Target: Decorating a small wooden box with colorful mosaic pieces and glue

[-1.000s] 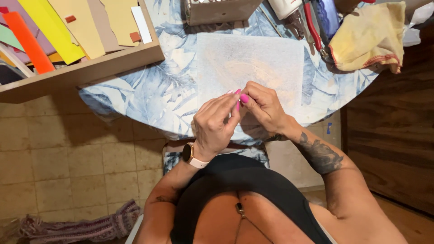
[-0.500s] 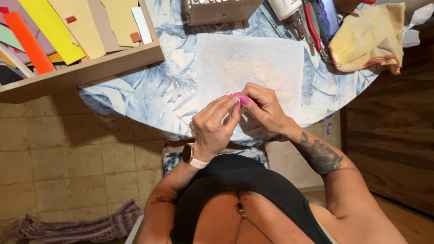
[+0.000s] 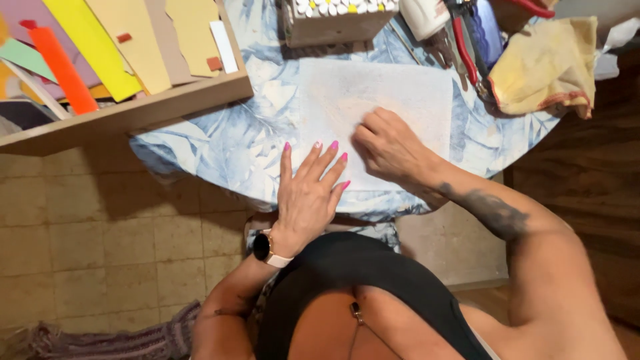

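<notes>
From the head view, looking straight down, the left hand point(image 3: 308, 193) is lying flat with its fingers point(image 3: 325, 159) spread and straight, gripping nothing; the pink-nailed tips are resting at the near left edge of a pale, rough-textured sheet point(image 3: 393, 93). A dark watch point(image 3: 263, 247) on a light strap is sitting at that wrist. The right hand point(image 3: 390, 148) is pressing down on the same sheet just beside the left, its fingers curled under so the knuckles are facing up; whether anything small is pinched beneath them cannot be told. The forearm behind it is carrying a dark tattoo point(image 3: 490, 212).

The sheet is lying flat in the middle of the counter point(image 3: 227, 143), which is wearing a blue-and-white leaf-patterned cloth and curving round at its near edge. At the far edge of the sheet a wooden box point(image 3: 333, 27) with white round tops showing in it is standing. To the right, red-handled pliers point(image 3: 463, 50) are lying next to a crumpled yellow rag point(image 3: 547, 63). To the left, a wooden tray point(image 3: 133, 110) is overlapping the counter's corner and holding coloured paper strips point(image 3: 87, 47) in yellow, orange, tan and green. Below, a beige tiled floor point(image 3: 100, 240) is showing, with a striped purple rug point(image 3: 113, 343) at the bottom edge.
</notes>
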